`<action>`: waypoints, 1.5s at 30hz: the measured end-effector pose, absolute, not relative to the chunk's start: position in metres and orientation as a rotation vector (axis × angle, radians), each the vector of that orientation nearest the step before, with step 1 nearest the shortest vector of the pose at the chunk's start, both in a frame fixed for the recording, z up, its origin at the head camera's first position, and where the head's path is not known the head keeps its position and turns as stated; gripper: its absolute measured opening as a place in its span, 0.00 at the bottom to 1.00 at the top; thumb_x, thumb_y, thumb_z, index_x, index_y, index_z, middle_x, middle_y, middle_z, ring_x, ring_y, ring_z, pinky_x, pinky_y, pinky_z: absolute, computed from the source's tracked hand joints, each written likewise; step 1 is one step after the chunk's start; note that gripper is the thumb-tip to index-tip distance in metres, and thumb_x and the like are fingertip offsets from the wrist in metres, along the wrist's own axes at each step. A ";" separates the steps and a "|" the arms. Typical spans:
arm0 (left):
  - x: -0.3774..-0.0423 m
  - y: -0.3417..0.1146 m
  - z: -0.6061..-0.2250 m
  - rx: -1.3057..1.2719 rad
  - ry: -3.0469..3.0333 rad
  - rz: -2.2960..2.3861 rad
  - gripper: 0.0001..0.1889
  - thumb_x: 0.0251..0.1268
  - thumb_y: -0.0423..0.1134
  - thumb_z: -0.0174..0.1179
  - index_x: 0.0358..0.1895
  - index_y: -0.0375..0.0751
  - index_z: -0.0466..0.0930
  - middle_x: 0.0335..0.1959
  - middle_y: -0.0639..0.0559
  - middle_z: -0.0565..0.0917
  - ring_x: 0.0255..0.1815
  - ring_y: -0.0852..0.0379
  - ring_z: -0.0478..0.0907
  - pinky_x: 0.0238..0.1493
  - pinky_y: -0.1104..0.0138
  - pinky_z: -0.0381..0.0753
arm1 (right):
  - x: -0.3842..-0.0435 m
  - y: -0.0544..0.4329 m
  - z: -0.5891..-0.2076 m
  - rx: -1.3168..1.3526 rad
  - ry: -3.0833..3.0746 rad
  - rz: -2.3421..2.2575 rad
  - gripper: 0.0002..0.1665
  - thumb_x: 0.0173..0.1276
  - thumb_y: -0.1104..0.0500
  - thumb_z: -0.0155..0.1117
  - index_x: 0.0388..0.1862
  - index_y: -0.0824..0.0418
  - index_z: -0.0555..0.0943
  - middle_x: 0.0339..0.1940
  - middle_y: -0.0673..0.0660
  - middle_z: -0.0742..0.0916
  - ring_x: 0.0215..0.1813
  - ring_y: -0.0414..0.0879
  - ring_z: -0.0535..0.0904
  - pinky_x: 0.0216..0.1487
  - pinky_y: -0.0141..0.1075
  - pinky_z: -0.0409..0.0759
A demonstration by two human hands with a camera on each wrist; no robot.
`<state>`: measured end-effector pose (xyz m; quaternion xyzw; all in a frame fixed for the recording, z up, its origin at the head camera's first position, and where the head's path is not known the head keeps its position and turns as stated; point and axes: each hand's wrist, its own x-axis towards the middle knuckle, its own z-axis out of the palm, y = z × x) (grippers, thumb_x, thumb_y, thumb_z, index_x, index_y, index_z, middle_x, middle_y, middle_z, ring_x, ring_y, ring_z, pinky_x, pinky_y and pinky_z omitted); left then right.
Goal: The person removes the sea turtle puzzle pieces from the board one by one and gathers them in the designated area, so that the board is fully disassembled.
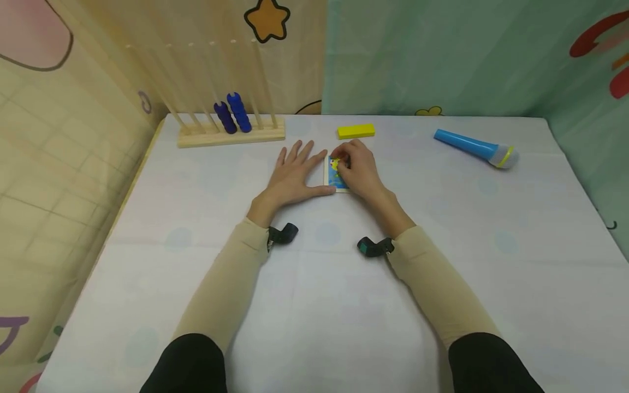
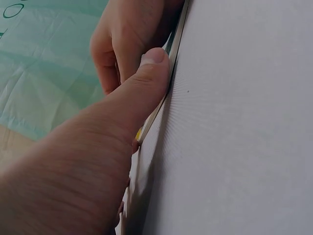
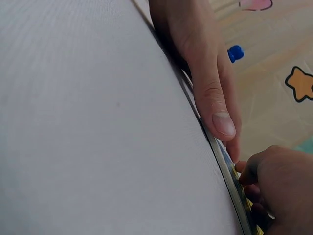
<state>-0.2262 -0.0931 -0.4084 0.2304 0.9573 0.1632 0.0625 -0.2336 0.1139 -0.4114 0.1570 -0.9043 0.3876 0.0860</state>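
A small flat picture board (image 1: 331, 180) with a pale rim and a blue and yellow picture lies between both hands. My left hand (image 1: 293, 180) rests beside it with fingers spread. Its thumb touches the near left corner of the board, and a fingertip reaches the far left corner. From the right, my right hand (image 1: 361, 170) covers much of the board, fingers bent down onto the picture. In the right wrist view, the bent fingers of the right hand (image 3: 281, 188) stand over the board's edge (image 3: 230, 188). Whether they pinch a loose piece is hidden.
Behind the right hand lies a yellow block (image 1: 356, 131). A wooden peg rack (image 1: 231, 136) with blue beads stands at the back left. To the right is a blue toy microphone (image 1: 474, 147). Printed curtains (image 1: 417, 60) border the white table (image 1: 324, 305).
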 end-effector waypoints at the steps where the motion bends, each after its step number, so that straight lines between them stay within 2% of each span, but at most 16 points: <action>1: -0.226 -0.093 -0.408 0.695 2.895 0.491 0.53 0.62 0.78 0.59 0.86 0.62 0.52 0.90 0.48 0.43 0.90 0.43 0.31 0.86 0.45 0.26 | -0.234 0.113 -0.411 0.475 -2.704 1.142 0.14 0.73 0.71 0.55 0.50 0.67 0.86 0.49 0.63 0.82 0.51 0.55 0.77 0.57 0.44 0.76; 7: -0.227 -0.094 -0.409 0.686 2.892 0.496 0.53 0.62 0.78 0.59 0.87 0.63 0.51 0.90 0.49 0.43 0.90 0.44 0.30 0.86 0.45 0.26 | -0.235 0.110 -0.412 0.488 -2.743 1.064 0.13 0.75 0.69 0.55 0.52 0.66 0.85 0.50 0.63 0.81 0.53 0.55 0.77 0.61 0.46 0.78; 26: -0.225 -0.090 -0.406 0.685 2.890 0.481 0.53 0.62 0.77 0.60 0.86 0.61 0.52 0.90 0.49 0.44 0.90 0.44 0.31 0.86 0.45 0.27 | -0.233 0.112 -0.415 0.523 -2.747 0.996 0.12 0.76 0.66 0.58 0.55 0.65 0.82 0.52 0.62 0.80 0.53 0.55 0.74 0.61 0.45 0.77; 34: -0.226 -0.090 -0.408 0.684 2.900 0.486 0.52 0.63 0.77 0.59 0.86 0.62 0.53 0.90 0.49 0.44 0.90 0.45 0.32 0.86 0.44 0.27 | -0.238 0.113 -0.417 0.578 -2.746 0.973 0.14 0.80 0.58 0.64 0.57 0.64 0.81 0.57 0.62 0.80 0.58 0.56 0.74 0.65 0.47 0.76; 37: -0.226 -0.091 -0.408 0.679 2.900 0.493 0.52 0.63 0.77 0.60 0.86 0.62 0.52 0.90 0.50 0.44 0.90 0.45 0.32 0.86 0.45 0.27 | -0.238 0.112 -0.416 0.579 -2.768 0.943 0.12 0.81 0.59 0.62 0.57 0.64 0.81 0.56 0.62 0.79 0.57 0.57 0.74 0.66 0.46 0.76; 42: -0.227 -0.091 -0.406 0.676 2.903 0.506 0.52 0.62 0.76 0.61 0.86 0.64 0.53 0.90 0.50 0.44 0.90 0.45 0.32 0.86 0.45 0.26 | -0.242 0.107 -0.413 0.544 -2.814 0.842 0.12 0.85 0.62 0.50 0.55 0.65 0.79 0.54 0.63 0.78 0.55 0.57 0.73 0.64 0.44 0.76; 45: -0.227 -0.090 -0.408 0.668 2.903 0.510 0.52 0.62 0.76 0.61 0.86 0.64 0.53 0.90 0.50 0.45 0.90 0.45 0.32 0.86 0.46 0.26 | -0.245 0.105 -0.413 0.534 -2.821 0.793 0.13 0.86 0.64 0.47 0.53 0.66 0.79 0.52 0.64 0.78 0.54 0.58 0.72 0.63 0.44 0.76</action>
